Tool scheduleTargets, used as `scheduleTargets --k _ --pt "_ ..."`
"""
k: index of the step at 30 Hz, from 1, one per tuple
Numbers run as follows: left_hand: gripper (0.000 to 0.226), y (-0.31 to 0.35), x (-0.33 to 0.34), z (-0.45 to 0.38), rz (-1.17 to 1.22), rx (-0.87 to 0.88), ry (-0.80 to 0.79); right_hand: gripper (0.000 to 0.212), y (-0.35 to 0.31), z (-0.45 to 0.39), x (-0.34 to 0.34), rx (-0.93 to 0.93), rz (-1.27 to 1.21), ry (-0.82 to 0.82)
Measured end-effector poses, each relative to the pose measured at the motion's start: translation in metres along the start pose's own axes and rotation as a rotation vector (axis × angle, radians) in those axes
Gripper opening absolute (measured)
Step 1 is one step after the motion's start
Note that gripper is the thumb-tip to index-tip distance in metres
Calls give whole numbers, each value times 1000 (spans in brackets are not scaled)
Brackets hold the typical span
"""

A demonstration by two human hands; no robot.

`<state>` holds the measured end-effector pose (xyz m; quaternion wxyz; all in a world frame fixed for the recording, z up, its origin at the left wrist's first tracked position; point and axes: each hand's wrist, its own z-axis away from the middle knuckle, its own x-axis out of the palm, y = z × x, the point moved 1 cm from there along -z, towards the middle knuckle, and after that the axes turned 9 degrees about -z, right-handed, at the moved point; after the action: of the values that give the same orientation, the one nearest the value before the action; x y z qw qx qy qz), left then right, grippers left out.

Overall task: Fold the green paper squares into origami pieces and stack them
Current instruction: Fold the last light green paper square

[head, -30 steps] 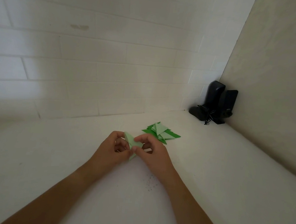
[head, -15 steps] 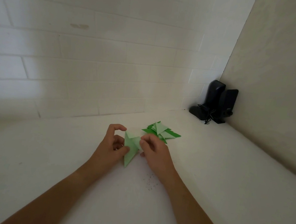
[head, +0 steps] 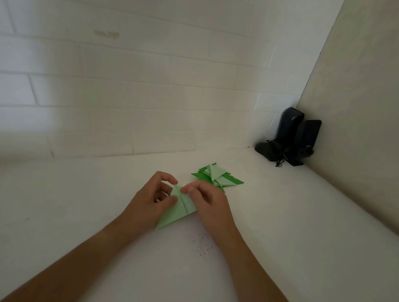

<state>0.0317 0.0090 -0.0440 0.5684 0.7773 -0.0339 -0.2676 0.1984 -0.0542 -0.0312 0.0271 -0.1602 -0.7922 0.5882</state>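
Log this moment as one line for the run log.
step: folding | left hand: pinches paper | right hand: pinches paper at crease | paper: on counter | stack: behind, untouched

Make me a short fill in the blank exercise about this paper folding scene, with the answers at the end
1. Both hands work a pale ____ paper piece on the counter.
2. The stack of folded pieces lies just beyond the ____ hand.
3. The left hand touches the piece's ____ side.
4. Two ____ speakers stand in the corner.

Answers: green; right; left; black
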Motion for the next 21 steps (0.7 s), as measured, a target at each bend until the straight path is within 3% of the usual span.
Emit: scheduleTargets --k 3,7,9,14,21 --pt "47 2 2 2 -31 -2 -11 10 4 -1 1 -4 -7 -2" --pt "88 4 5 4 -111 16 -108 9 7 -2 -1 10 -36 26" --pt "96 6 7 4 -156 42 -132 8 6 -2 -1 7 -44 40" --pt "80 13 8 7 -158 64 -74 12 5 -1 0 20 -70 50" --pt "33 10 4 7 -90 24 -29 19 7 -2 -1 46 -63 62"
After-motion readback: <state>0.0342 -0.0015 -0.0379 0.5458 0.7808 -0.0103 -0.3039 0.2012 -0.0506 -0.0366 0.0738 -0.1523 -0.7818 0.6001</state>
